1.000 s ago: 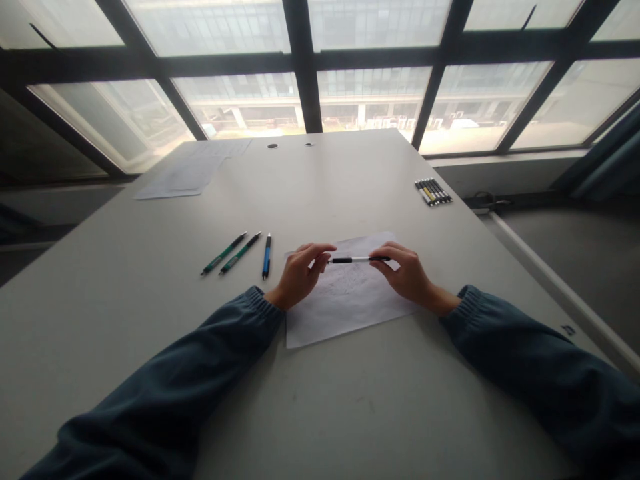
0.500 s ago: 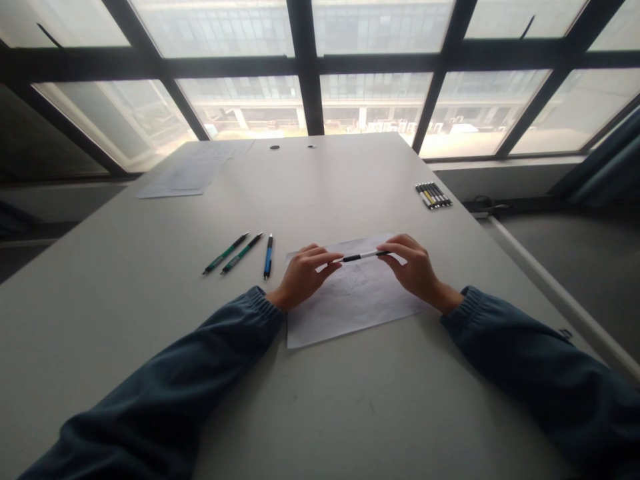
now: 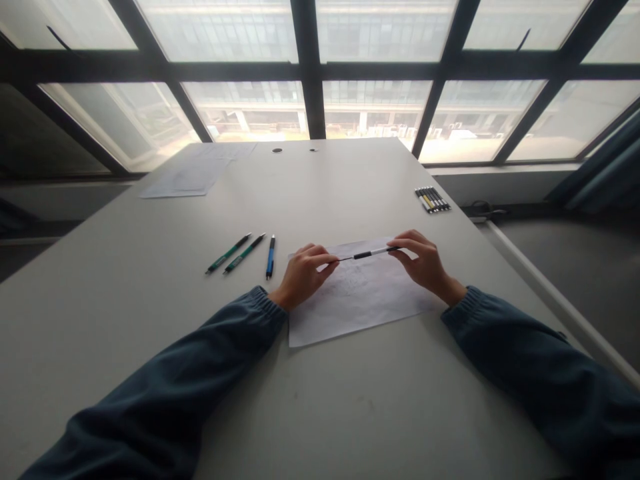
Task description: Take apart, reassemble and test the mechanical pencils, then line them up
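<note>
Above a sheet of paper [image 3: 360,307] with faint marks, my right hand [image 3: 423,259] pinches the right end of a black-and-white pen barrel [image 3: 373,253]. A thin dark pen refill [image 3: 345,259] sticks out of the barrel's left end. Its other end is pinched between the thumb and fingers of my left hand [image 3: 311,272]. Left of that hand lie a blue pen [image 3: 271,257] and two green pens, one nearer [image 3: 245,253] and one farther left [image 3: 229,253].
Several black, white and yellow pens [image 3: 433,200] lie side by side near the table's right edge. More paper sheets [image 3: 183,177] rest at the far left of the white table [image 3: 350,193]. Windows [image 3: 377,110] stand beyond the far edge.
My right hand has moved a little to the right with the pen barrel, away from my left hand. A longer piece of the thin refill shows between them.
</note>
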`<control>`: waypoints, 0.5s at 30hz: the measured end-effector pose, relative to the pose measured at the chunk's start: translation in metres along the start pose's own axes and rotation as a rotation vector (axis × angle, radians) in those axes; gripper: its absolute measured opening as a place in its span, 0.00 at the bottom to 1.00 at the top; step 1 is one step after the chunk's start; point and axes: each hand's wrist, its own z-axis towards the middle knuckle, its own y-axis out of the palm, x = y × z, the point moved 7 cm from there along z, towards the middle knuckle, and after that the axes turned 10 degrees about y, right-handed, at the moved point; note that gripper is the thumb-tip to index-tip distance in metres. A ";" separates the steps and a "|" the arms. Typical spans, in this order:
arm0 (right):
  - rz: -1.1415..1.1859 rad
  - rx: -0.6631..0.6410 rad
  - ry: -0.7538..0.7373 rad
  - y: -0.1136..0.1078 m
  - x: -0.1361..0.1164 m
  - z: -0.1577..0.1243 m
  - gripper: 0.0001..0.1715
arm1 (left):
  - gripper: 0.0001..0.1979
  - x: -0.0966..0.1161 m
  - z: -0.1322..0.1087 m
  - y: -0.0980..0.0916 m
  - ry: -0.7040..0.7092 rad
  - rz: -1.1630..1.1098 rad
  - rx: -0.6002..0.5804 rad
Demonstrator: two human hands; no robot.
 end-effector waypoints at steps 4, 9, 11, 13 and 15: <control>-0.012 0.026 0.027 -0.020 0.020 0.007 0.04 | 0.10 -0.005 -0.002 0.001 -0.048 0.000 0.011; -0.045 0.059 0.055 -0.035 0.039 0.009 0.04 | 0.10 -0.006 -0.002 -0.001 -0.065 0.015 0.029; -0.046 0.057 0.061 -0.035 0.042 0.009 0.04 | 0.10 -0.006 -0.002 -0.002 -0.072 0.020 0.032; -0.043 0.043 0.067 -0.033 0.042 0.008 0.04 | 0.10 -0.006 -0.001 -0.003 -0.072 0.018 0.039; -0.036 0.016 0.067 -0.028 0.041 0.008 0.04 | 0.11 -0.004 0.000 -0.005 -0.063 0.011 0.053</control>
